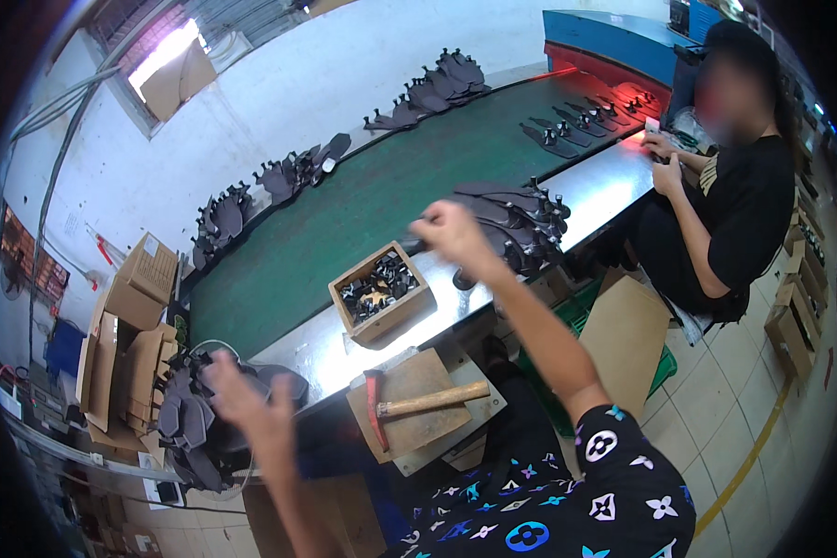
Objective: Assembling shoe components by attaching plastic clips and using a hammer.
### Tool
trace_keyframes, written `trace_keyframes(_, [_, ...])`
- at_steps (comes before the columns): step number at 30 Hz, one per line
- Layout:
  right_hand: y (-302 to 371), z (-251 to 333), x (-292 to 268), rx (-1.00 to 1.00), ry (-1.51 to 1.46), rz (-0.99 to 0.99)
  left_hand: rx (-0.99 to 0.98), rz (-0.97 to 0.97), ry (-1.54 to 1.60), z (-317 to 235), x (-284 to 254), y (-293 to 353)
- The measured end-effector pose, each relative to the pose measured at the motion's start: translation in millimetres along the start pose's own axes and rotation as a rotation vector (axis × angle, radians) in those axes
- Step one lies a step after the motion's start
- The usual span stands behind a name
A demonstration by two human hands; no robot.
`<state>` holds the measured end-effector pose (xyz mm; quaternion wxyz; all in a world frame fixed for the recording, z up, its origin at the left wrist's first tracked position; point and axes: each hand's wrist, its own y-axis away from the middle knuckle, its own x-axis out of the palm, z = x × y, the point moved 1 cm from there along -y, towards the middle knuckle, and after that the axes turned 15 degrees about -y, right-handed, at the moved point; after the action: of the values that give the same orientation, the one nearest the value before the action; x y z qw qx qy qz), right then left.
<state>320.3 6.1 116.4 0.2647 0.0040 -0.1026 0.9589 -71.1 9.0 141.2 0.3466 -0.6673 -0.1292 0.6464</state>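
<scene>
My left hand is smeared by motion, with its thumb and fingers apart, beside a pile of dark sole-shaped pieces at the left. My right hand is closed above the metal strip, just left of a stack of similar dark pieces with knob-like ends. Whatever its fingers hold is too blurred to make out. Between the hands stands a wooden box of small black parts. Nearer to me, a hammer with a red head and wooden handle lies on a brown board.
A green conveyor belt runs behind the metal strip. More dark pieces line its far edge. At the right sits a co-worker in black, handling something small. Cardboard boxes stand at the left, and a green crate near my right.
</scene>
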Motion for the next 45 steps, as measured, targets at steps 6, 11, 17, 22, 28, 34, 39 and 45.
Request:
trace_keyframes(6, [164, 89, 109, 0.469, -0.938, 0.867, -0.646, -0.218, 1.452, -81, 46, 70])
trace_keyframes(11, [196, -35, 62, -0.745, 0.625, 0.184, -0.519, -0.11, 1.049, -70, -50, 48])
trace_keyframes(17, [268, -88, -11, -0.023, 0.645, 0.187, -0.567, 0.406, 1.416, -78, -5, 75])
trace_keyframes(22, [313, -94, -66, 0.135, 0.277, -0.075, -0.025, 0.425, 0.309, -104, 71, 107])
trace_keyframes(28, [349, -77, -69, 0.37, 0.046, -0.292, 0.194, 0.139, 0.503, -142, 102, 2])
trace_keyframes(34, [313, -90, -56, 0.286, -0.102, -0.263, 0.418, 0.235, 0.463, -213, 204, -67])
trace_keyframes(39, [296, -78, -44, 0.24, -0.113, -0.207, 0.415, 0.257, 0.476, -197, 199, -83])
trace_keyframes(45, [258, -25, -36, 0.054, -0.161, -0.056, -0.056, 0.546, 1.437, -161, 84, -50])
